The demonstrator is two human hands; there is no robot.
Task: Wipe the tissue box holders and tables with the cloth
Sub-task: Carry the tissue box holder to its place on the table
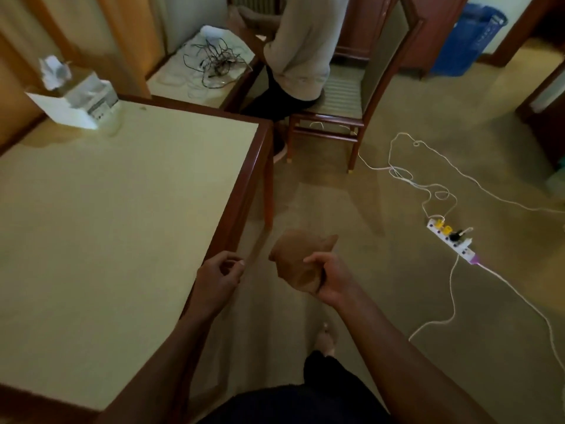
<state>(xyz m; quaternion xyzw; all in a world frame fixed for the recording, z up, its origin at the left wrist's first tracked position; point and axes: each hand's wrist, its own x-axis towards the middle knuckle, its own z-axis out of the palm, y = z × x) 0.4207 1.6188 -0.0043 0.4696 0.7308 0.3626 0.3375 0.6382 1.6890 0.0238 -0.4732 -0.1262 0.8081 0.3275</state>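
The right hand (328, 278) holds a brown cloth (298, 264), bunched up, w/ fingers curled round its lower part; the cloth sticks out up and to the left of the fist. It is in the air over the carpet, just right of the near table's right edge, not touching the table. The left hand (220, 278) is beside it, over the wooden rim of the table (122, 209). Its fingers are curled in, thumb and forefinger close together; I cannot tell if they pinch something, the picture is blurred there.

The table has a pale top and a red-brown wood frame. In its far left corner stands the tissue box holder (81, 101), white and partly clear, w/ a white tissue (53, 71) coming out at the top.

Farther away is a second table (183, 78) w/ a tangle of dark and white cables (217, 61) on it. A person in a light top sits on a wooden chair (345, 96) next to it, back to the camera. On the floor at right lies a white power strip (451, 241) w/ plugs in it, and white cords run from it across the carpet. A blue basket (470, 38) stands far right.
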